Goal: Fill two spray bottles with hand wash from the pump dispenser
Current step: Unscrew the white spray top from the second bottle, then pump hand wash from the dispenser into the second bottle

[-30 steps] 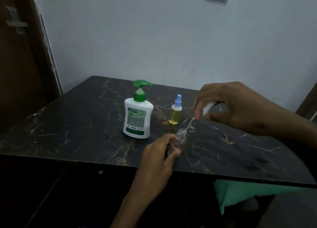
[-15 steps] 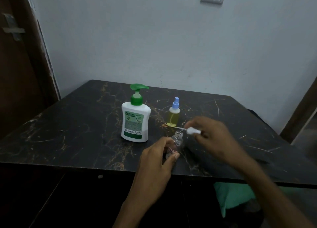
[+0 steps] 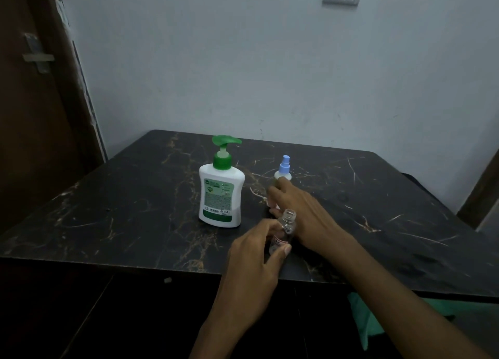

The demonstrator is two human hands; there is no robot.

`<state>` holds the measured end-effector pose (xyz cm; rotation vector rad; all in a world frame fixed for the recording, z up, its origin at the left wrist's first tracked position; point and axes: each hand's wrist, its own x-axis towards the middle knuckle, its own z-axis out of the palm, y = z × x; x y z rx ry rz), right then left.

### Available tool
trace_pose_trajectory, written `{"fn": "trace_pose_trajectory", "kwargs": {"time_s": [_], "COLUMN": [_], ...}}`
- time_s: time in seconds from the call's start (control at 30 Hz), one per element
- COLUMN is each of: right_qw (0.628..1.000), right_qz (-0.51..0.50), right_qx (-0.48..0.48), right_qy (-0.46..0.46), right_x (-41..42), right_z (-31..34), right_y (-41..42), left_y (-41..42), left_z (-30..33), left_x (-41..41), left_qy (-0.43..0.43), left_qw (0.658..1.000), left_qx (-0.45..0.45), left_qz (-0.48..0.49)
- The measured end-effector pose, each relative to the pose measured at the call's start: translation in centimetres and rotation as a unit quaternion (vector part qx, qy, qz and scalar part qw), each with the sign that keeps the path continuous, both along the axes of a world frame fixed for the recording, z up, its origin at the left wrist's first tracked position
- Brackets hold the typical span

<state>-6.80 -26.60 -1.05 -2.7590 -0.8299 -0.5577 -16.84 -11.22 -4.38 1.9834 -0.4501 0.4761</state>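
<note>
— So which step is this?
— Left hand [image 3: 252, 258] grips the uncapped clear bottle [image 3: 284, 231], just right of the pump dispenser [image 3: 221, 188]. Right hand [image 3: 299, 210] lies low beyond it; whether its fingers hold anything, I cannot tell.
— Next?
— Probably bringing the bottle's open mouth under the dispenser's nozzle.

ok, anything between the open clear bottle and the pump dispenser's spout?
Only the right hand: its fingers reach in just right of the pump dispenser, across the gap to the clear bottle in the left hand's grip. No other object shows in that gap.
</note>
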Motion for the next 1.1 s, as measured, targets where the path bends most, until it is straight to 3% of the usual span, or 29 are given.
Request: {"fn": "trace_pose_trajectory", "kwargs": {"time_s": [0.23, 0.47, 0.53, 0.67, 0.77, 0.9, 1.1], "right_qw": [0.999, 0.999, 0.999, 0.979, 0.954, 0.932, 0.937], "right_qz": [0.040, -0.015, -0.030, -0.013, 0.022, 0.084, 0.073], "right_qx": [-0.009, -0.029, 0.016, 0.202, 0.289, 0.315, 0.313], "right_qy": [0.004, -0.029, -0.030, 0.003, 0.072, 0.157, 0.141], "right_x": [-0.5, -1.6, -2.5, -5.6, -8.6, -10.6, -9.5], "right_z": [0.1, -0.2, -0.1, -0.3, -0.6, -0.2, -0.4], "right_y": [-0.5, -1.1, -1.7, -2.7, -2.7, -2.3, -1.4], "left_y": [-0.1, -0.1, -0.1, -0.2, -0.3, -0.3, -0.6], "left_z": [0.0, 0.2, 0.3, 0.4, 0.4, 0.4, 0.6], "left_x": [0.0, -0.2, -0.2, -0.2, -0.2, -0.2, -0.7], "left_qy": [-0.002, -0.007, -0.007, -0.015, -0.030, -0.032, -0.028], "left_qw": [1.000, 1.000, 1.000, 1.000, 0.999, 0.998, 0.998], "left_qx": [0.003, 0.007, 0.010, 0.017, 0.021, 0.019, 0.000], "left_qz": [0.004, 0.006, 0.006, 0.017, 0.032, 0.045, 0.049]}}
